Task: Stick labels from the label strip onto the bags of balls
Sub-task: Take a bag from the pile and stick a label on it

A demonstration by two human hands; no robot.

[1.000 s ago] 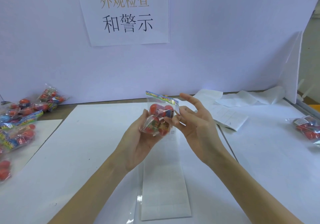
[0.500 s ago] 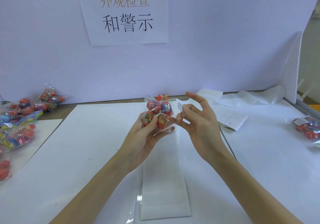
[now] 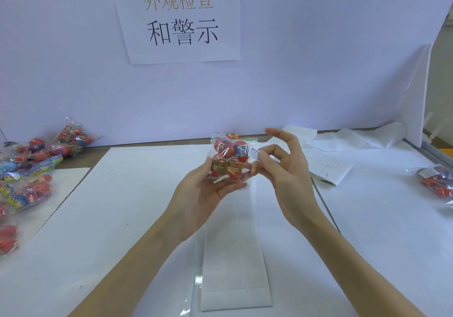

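My left hand (image 3: 203,191) holds a clear bag of red and blue balls (image 3: 229,157) upright above the table's middle, fingers curled under and around it. My right hand (image 3: 284,169) pinches a small white printed label (image 3: 254,154) between thumb and middle finger, right at the bag's upper right edge; the index finger is lifted. Below both hands the long white label strip (image 3: 232,250) lies flat on the table, running toward me.
A pile of several ball bags (image 3: 29,167) lies at the left edge. One labelled bag (image 3: 436,182) rests at the far right. Used backing paper (image 3: 343,140) and a folded strip (image 3: 328,167) lie behind my right hand. A white wall panel closes the back.
The bag turned from tilted to upright with its face toward me. My right hand brought the label up against the bag's right side.
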